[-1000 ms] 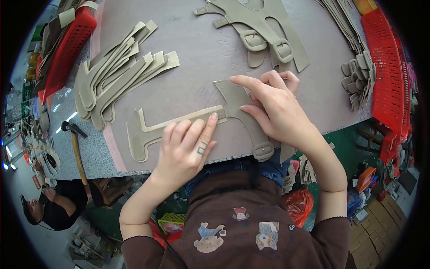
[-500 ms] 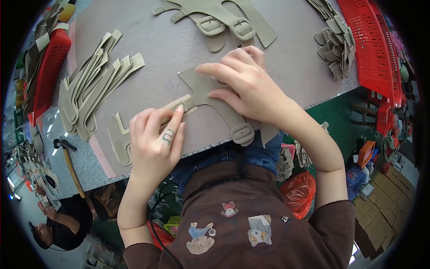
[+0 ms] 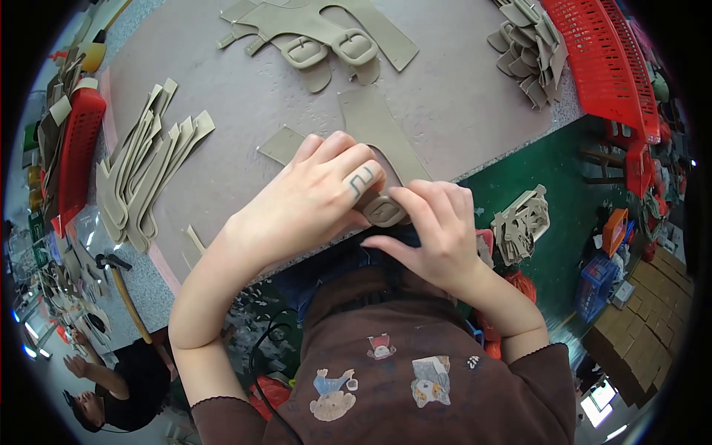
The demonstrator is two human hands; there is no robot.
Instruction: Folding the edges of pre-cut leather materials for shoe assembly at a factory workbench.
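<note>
At the near edge of the table lies a beige shoe-upper piece (image 3: 382, 122) with a covered buckle (image 3: 384, 211) at its near end. My left hand (image 3: 330, 182) is closed over the piece just left of the buckle, its fingertips partly hidden. On the buckle's right side, the curled fingers of my right hand (image 3: 441, 230) grip the strap end, with the thumb held lower. Farther off on the table rests another beige upper (image 3: 297, 22) with two buckles. To the left lies a stack of cut beige straps (image 3: 144, 174).
A pile of beige straps (image 3: 530, 52) sits by a red basket (image 3: 604, 67) at the far right. Another red basket (image 3: 81, 148) stands at the left edge, a hammer (image 3: 126, 293) near it. A person (image 3: 130, 386) in black is at lower left.
My left hand has moved right and away from me, onto the piece beside the buckle. The right hand has come down from the piece's far part to the buckle. The view has shifted slightly.
</note>
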